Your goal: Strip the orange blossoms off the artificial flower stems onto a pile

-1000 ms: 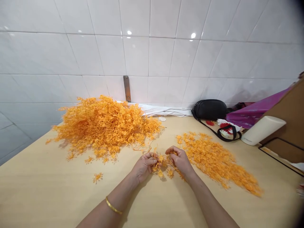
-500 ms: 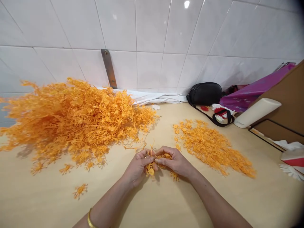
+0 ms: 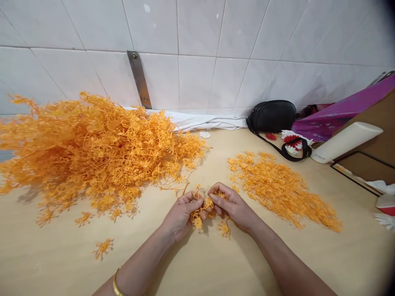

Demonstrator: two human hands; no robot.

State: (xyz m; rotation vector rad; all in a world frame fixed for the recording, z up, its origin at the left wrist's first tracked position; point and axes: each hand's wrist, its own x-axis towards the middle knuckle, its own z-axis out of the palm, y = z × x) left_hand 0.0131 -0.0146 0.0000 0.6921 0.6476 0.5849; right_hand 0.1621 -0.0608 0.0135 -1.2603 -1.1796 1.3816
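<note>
At the front middle of the table, my left hand (image 3: pixel 182 213) pinches orange plastic flower pieces (image 3: pixel 197 223) with thin curly stems. My right hand (image 3: pixel 232 205) is closed on more orange flower pieces (image 3: pixel 224 228), thumb and forefinger together near a small flower between the two hands. One piece dangles under the right palm. To the left lies a large heap of orange plastic flower stems (image 3: pixel 117 152), tangled together. A flatter pile of loose orange flower pieces (image 3: pixel 277 185) spreads to the right of my right hand.
A single orange flower (image 3: pixel 103 248) lies at the front left. At the back right are a black bag (image 3: pixel 273 117) with its strap, red and white flowers (image 3: pixel 291 142), a cream bottle (image 3: pixel 345 142) and a cardboard box (image 3: pixel 378 127). White cloth (image 3: pixel 210 122) runs along the tiled wall.
My hands have drawn slightly apart, and a small flower now shows between the fingertips. The piece under my right palm hangs more in the open. The whole view has shifted a little.
</note>
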